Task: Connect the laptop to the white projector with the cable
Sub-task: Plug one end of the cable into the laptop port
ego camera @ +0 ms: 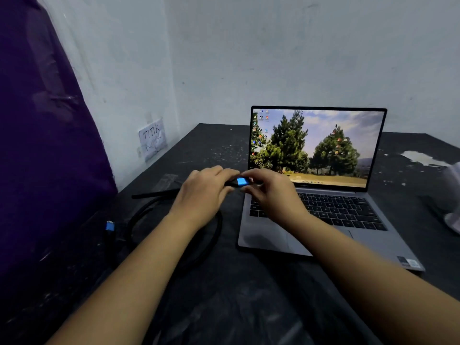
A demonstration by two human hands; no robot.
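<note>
An open grey laptop [323, 215] stands on the dark table [224, 282], its screen showing a tree wallpaper. A black cable [214, 235] lies coiled to the laptop's left. One blue-tipped plug [242, 182] is held just off the laptop's back left corner. My left hand [201, 192] grips the plug's black body, and my right hand [271, 192] pinches its blue end. The cable's other blue plug [109, 226] lies on the table at the left. A white object [453, 195], only partly in view at the right edge, may be the projector.
A purple cloth [42, 145] hangs along the left side. A handwritten paper note [153, 139] is taped to the pale wall [273, 58]. White paint stains [420, 158] mark the table at the back right. A thin black rod [154, 194] lies behind the coil.
</note>
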